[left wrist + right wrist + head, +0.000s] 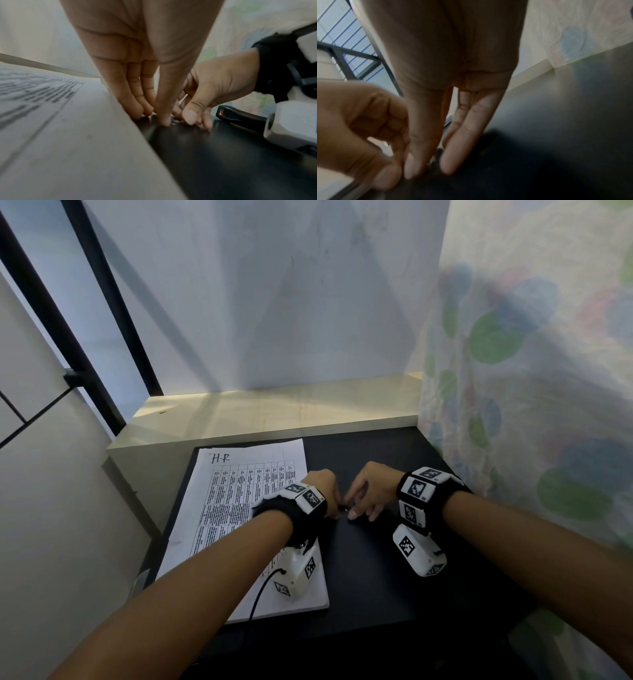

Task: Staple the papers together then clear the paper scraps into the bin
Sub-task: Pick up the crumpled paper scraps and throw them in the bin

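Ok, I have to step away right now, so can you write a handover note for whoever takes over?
Left hand: fingertips down on the black table, just right of the paper stack.
Right hand: fingertips meet the left's around a small shiny bit. I cannot tell which hand grips it.
Papers: one stack, flat on the table's left side.
Done: unclear, since no staple shows.
Left: confirm the stapling, then bin the scraps. No stapler or bin is in clear view.
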Available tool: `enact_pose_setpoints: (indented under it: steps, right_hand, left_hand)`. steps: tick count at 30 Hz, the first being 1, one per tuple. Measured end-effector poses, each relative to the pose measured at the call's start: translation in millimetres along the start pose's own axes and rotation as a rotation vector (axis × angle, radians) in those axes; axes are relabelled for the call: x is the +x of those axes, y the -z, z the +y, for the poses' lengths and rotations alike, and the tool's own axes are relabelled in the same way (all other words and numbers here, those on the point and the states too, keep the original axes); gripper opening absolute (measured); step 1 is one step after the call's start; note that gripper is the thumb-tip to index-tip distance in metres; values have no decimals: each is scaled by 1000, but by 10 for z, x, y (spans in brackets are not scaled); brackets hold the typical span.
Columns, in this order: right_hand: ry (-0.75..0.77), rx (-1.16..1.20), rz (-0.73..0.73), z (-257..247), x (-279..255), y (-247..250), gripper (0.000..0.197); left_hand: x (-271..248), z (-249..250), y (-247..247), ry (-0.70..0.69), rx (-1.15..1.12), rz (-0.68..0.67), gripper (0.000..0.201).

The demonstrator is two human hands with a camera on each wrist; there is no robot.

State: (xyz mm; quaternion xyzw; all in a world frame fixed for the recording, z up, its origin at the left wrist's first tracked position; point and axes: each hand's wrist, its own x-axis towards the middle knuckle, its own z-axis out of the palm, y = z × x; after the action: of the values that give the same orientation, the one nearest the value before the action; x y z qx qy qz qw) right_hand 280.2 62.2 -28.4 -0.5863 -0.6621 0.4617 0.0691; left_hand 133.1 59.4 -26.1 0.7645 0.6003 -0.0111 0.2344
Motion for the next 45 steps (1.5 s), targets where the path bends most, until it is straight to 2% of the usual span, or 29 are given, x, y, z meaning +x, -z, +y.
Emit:
enact_pose_setpoints:
  steps: [4,7,13,20,24,29,33,36,39,45]
  right_hand:
    - [28,-53,-51,45,-19,118,47]
    - [36,-72,-68,37,-2,137,46]
    - [30,-57,-42,43,-2,125,32]
    - [15,-78,-26,5,-15,68,24]
    - [35,-110,-8,18,-39,39,20]
    - [41,-206,-4,-6,-106,-21,3]
    - [34,-364,2,-28,-141,-118,19]
    - [23,-449,-23,-41,-156,-145,23]
    - [24,-393,-14,-34,-180,-110,12]
    - [3,-307,39,-29,-279,18,27]
  left_hand:
    - [-17,0,-52,19,3,-6,47]
    - [-13,39,-70,14,19,5,55]
    - [37,63,-42,37,16,-5,46]
    - [64,104,-36,13,39,-19,35]
    - [40,126,-58,-1,48,-10,34]
    - [-8,167,-89,0,65,-29,34]
    - [-57,219,-96,-10,89,-42,30]
    - [-80,230,-99,-17,110,-52,28]
    - [-99,213,-70,-29,98,-29,27]
    - [-112,126,32,-84,-89,65,17]
